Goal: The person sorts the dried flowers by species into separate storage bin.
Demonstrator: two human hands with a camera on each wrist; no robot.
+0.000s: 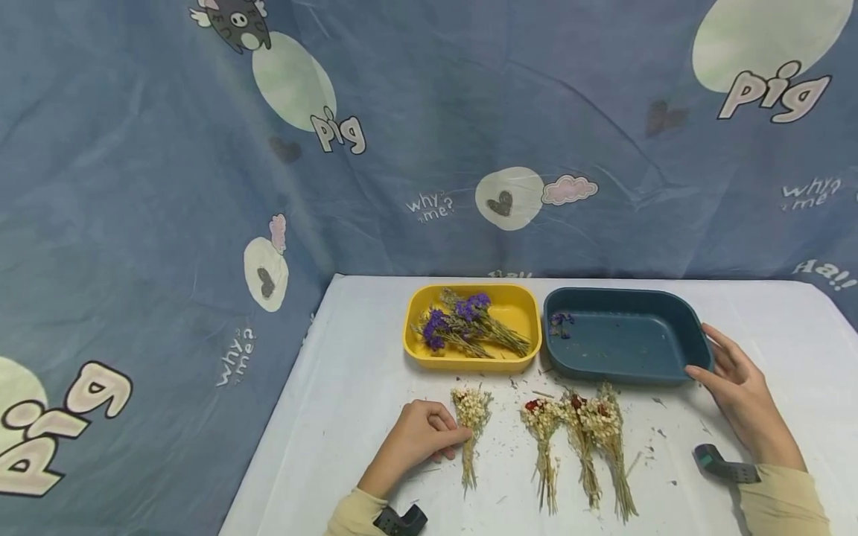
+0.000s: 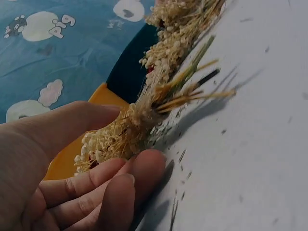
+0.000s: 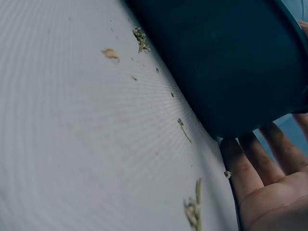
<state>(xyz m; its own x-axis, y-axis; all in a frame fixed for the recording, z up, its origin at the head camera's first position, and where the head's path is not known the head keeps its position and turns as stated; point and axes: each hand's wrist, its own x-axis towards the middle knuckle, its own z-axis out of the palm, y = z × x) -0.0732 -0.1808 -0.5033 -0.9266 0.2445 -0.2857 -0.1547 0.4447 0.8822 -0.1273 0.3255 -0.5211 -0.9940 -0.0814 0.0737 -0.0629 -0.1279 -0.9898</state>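
My left hand (image 1: 429,430) pinches the stems of a small bunch of dried cream flowers (image 1: 471,408) on the white table. In the left wrist view that bunch (image 2: 122,139) lies between thumb and fingers, its tied stems sticking out beyond. To its right lie several similar bunches (image 1: 544,424), some with red blooms. My right hand (image 1: 740,387) grips the right end of a dark blue tray (image 1: 623,346), thumb at the front corner and fingers along the end wall. Those fingers press the tray's outside in the right wrist view. A few purple flower bits (image 1: 560,321) lie in it.
A yellow tray (image 1: 429,363) holding purple dried flowers (image 1: 469,320) stands against the blue tray's left side. Flower crumbs are scattered over the white table (image 1: 335,402). A blue printed curtain (image 1: 429,149) hangs behind and to the left.
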